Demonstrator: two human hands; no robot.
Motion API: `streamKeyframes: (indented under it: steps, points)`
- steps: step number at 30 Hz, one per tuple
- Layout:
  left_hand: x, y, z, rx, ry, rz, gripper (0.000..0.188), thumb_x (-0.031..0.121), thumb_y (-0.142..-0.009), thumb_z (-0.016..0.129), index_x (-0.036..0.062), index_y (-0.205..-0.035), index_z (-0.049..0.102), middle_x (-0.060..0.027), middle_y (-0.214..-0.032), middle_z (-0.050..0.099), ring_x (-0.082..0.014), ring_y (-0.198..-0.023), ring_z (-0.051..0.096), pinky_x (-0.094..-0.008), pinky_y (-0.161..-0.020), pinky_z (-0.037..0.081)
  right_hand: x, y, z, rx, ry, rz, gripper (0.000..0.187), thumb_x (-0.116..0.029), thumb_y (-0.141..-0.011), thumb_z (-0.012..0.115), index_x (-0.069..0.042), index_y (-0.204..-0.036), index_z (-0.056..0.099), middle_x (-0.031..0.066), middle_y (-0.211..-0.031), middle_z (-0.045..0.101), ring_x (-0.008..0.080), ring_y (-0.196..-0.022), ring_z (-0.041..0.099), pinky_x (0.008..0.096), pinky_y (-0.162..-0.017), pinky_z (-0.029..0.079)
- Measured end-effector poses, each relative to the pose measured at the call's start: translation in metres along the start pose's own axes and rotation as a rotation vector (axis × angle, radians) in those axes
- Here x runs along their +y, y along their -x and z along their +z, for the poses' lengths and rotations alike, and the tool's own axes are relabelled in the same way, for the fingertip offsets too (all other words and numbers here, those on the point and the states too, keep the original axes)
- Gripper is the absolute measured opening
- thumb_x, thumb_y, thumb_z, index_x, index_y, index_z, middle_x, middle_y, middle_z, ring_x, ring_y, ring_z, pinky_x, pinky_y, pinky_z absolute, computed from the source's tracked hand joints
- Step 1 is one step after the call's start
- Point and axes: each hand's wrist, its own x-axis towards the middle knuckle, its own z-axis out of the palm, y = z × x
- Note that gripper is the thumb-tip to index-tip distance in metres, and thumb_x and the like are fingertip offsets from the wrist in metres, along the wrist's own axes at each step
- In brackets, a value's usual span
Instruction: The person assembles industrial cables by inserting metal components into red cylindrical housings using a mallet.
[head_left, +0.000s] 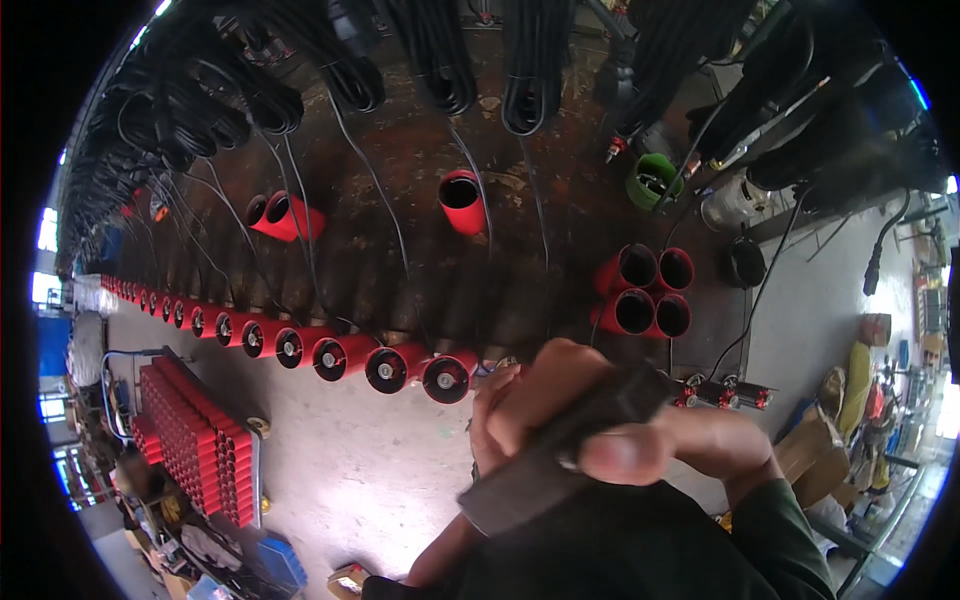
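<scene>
My right hand (630, 455) is closed round a dark, flat, bar-shaped tool (530, 480), with the thumb lying along its near side. The tool is blurred, so its exact kind does not show. Just beyond it, my left hand (490, 420) is closed at the bench's front edge, its fingers partly covered by the tool. Whatever the left hand grips is hidden. Immediately left of it, a red cylindrical housing (450, 376) lies on its side with a round metal part in its open end. It is the nearest of a long row of similar housings.
Black cable bundles (535, 90) hang over the far side of the dark bench (400, 150). Standing red tubes (637, 312), a green cup (655, 180) and small red-and-metal parts (730, 392) are at the right. A cart (190, 430) stacked with red tubes stands on the floor, left.
</scene>
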Motion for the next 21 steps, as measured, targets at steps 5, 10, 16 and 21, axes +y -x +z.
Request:
streamKeyframes:
  steps: [5,10,16,21]
  points:
    - [-0.015,-0.001,0.007,-0.004,0.049,0.043,0.081,0.007,-0.058,0.090,0.0004,-0.130,0.053,-0.0170,-0.131,0.058,-0.0326,-0.125,0.057,-0.0430,-0.109,0.044,0.017,0.005,-0.022,-0.083,0.007,0.039,0.054,-0.044,-0.088,0.058,0.002,-0.062,0.050,0.0143,-0.057,0.049,0.0279,-0.050,0.051,0.0373,-0.053,0.041]
    - [-0.013,-0.001,0.006,-0.008,0.063,0.075,0.081,0.007,-0.059,0.090,0.0000,-0.131,0.052,-0.0173,-0.129,0.059,-0.0326,-0.124,0.058,-0.0426,-0.108,0.045,0.025,0.008,-0.020,-0.106,0.007,-0.002,0.055,-0.045,-0.090,0.057,0.002,-0.061,0.049,0.0137,-0.055,0.050,0.0289,-0.052,0.056,0.0358,-0.053,0.044]
    - [-0.010,-0.008,0.006,-0.020,0.073,0.101,0.081,0.007,-0.060,0.089,-0.0004,-0.132,0.051,-0.0176,-0.127,0.060,-0.0325,-0.122,0.059,-0.0421,-0.107,0.045,0.021,0.002,-0.018,-0.110,0.042,0.029,0.056,-0.045,-0.089,0.057,-0.001,-0.058,0.043,0.0117,-0.052,0.048,0.0289,-0.052,0.059,0.0338,-0.055,0.047]
    - [-0.014,-0.009,0.002,-0.025,0.078,0.114,0.081,0.007,-0.061,0.089,-0.0007,-0.132,0.051,-0.0179,-0.126,0.061,-0.0325,-0.121,0.059,-0.0418,-0.106,0.046,0.025,-0.003,-0.011,-0.024,0.036,-0.061,0.041,-0.031,-0.087,0.058,-0.002,-0.060,0.047,0.0069,-0.051,0.038,0.0170,-0.047,0.039,0.0354,-0.047,0.031]
